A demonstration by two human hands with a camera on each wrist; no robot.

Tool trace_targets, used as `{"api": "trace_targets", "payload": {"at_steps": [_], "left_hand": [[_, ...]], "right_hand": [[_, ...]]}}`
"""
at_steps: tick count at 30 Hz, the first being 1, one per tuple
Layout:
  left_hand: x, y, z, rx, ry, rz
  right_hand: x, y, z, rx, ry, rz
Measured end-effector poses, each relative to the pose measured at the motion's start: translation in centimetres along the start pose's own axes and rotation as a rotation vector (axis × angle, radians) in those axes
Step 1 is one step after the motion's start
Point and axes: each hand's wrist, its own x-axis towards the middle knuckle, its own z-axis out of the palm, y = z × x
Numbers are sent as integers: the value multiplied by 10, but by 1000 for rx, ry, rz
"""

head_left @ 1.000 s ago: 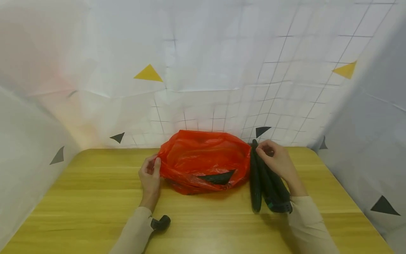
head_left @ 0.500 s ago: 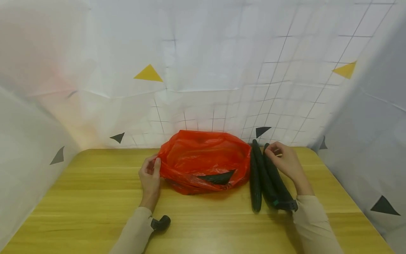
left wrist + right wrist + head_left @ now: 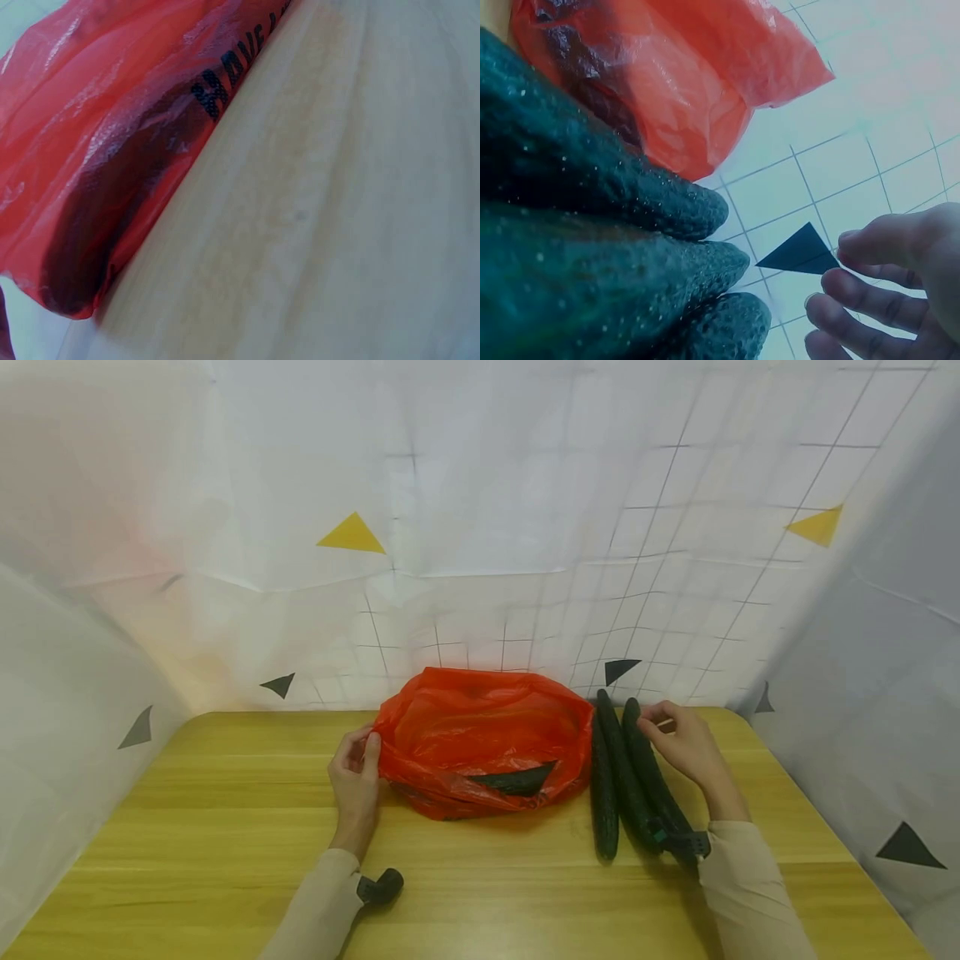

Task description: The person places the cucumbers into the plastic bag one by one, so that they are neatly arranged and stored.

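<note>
My left hand pinches the left rim of a red plastic bag, which lies with its mouth spread wide. Inside the bag a dark green cucumber shows; its dark shape also shows through the plastic in the left wrist view. To the right of the bag three cucumbers lie side by side: a left one, a middle one and a right one. Beside the right cucumber's far end hovers my right hand, fingers loosely bent and holding nothing. In the right wrist view its fingertips are apart from the cucumbers.
The wooden table carries bag and cucumbers. A white gridded backdrop rises right behind its far edge, with similar sheets at both sides. Black wrist devices sit under both forearms.
My right hand has moved right, from over the cucumbers' far ends to beside the right one. The right and middle cucumbers are now more exposed. My left hand and the bag stay put.
</note>
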Motion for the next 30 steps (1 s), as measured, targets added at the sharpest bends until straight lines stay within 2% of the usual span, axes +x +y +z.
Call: {"api": "trace_targets", "payload": {"at_steps": [10, 15, 21, 26, 30], "left_hand": [[0, 0, 0, 4, 2, -8], [0, 0, 0, 8, 4, 1], [0, 0, 1, 7, 3, 9], [0, -1, 0, 6, 0, 3], [0, -1, 0, 6, -1, -6]], "right_hand": [[-2, 10, 0, 6, -38, 40], [-3, 17, 0, 15, -87, 67], [-5, 21, 1, 3, -192, 118], [-5, 21, 4, -22, -309, 185], [-5, 22, 6, -25, -368, 236]]}}
